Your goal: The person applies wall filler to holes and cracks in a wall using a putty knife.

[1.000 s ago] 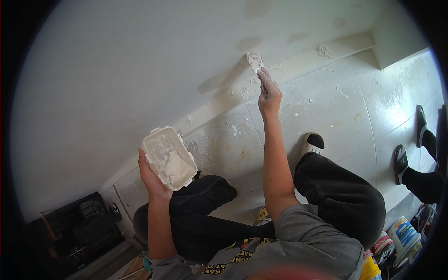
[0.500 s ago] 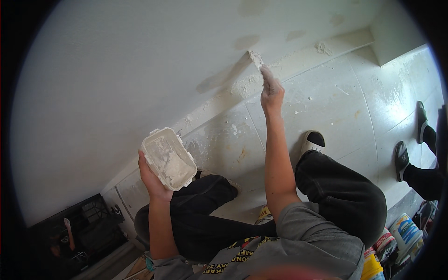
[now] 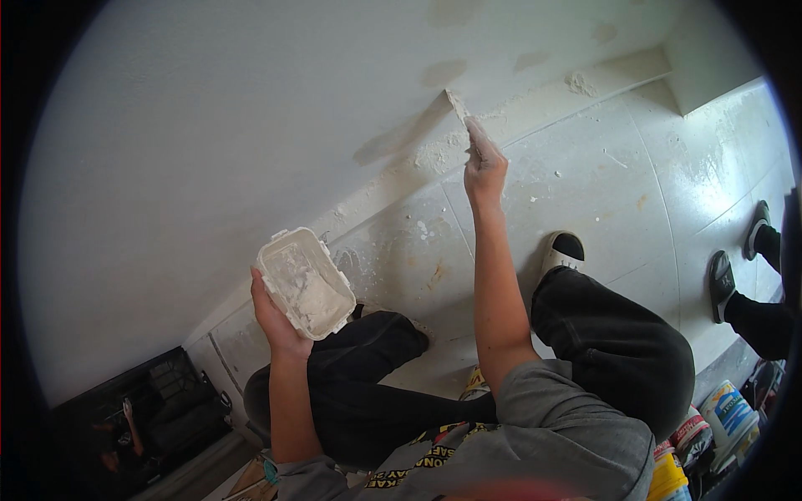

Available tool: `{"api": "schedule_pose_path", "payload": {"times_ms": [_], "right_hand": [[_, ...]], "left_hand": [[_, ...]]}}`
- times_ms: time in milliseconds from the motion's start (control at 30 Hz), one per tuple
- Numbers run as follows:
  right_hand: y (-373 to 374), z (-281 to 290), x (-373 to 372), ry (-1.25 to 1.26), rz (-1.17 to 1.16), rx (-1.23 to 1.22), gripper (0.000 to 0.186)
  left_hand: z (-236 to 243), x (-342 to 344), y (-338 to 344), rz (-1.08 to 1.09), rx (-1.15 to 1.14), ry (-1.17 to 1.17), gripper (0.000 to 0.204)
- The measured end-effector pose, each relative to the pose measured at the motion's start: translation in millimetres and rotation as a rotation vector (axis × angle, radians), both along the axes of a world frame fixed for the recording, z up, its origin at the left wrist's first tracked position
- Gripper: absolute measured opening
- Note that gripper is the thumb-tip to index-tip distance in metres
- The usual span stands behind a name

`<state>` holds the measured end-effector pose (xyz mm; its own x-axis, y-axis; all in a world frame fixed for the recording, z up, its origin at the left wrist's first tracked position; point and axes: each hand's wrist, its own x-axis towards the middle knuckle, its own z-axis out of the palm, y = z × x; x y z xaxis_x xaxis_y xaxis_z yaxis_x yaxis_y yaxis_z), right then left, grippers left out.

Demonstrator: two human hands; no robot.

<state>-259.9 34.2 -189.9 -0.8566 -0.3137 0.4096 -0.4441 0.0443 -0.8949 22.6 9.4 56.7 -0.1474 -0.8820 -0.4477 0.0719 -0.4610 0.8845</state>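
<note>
The right hand [image 3: 484,160], in the upper middle, is clamped on the scraper [image 3: 457,105], fingers stretched along it. The scraper's tip appears to meet the wall [image 3: 209,150], at the upper end of a long dark streak [image 3: 388,142] and just below a brownish patch [image 3: 444,73]. The left hand [image 3: 282,321], left of centre, grips the tub [image 3: 332,269] from its left and lower side, thumb along the rim; its other fingers are hidden. The tub is tilted, its mouth facing the camera, with white putty [image 3: 322,302] inside.

The ledge [image 3: 535,98] at the wall's foot runs from left of centre to the upper right, spattered beside the scraper. Right of the right forearm, the floor [image 3: 576,179] lies open as far as the slippers [image 3: 721,288] at the right edge; the shoe [image 3: 565,250] and bent knee bound it below. Open wall spreads across the upper left. Between tub and right forearm is a clear gap.

A second ago the blade showed its broad, coated face; now it is turned nearly edge-on, its tip slightly higher. The tub has barely moved.
</note>
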Motion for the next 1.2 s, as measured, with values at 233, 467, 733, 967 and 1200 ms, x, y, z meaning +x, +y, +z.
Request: {"api": "schedule_pose_path", "payload": {"times_ms": [233, 467, 733, 967, 1200], "right_hand": [[1.7, -12.2, 30.0, -0.344, 0.230, -0.068, 0.032], [-12.3, -0.5, 34.9, -0.506, 0.032, -0.125, 0.039], [-43.0, -23.5, 43.8, -0.429, 0.098, -0.149, 0.046], [-17.4, -11.7, 42.2, -0.317, 0.257, -0.025, 0.038], [-3.7, -28.9, 34.7, -0.384, -0.017, -0.073, 0.038]], "left_hand": [[2.3, -0.2, 0.3, -0.010, -0.005, 0.015, 0.060], [-1.6, 3.9, -1.5, -0.016, 0.010, 0.014, 0.061], [-5.4, 3.8, -2.7, -0.032, 0.020, 0.033, 0.062], [0.1, 6.3, -2.0, -0.025, 0.035, 0.027, 0.062], [2.2, -2.0, 2.0, -0.020, -0.005, 0.009, 0.061]]}}
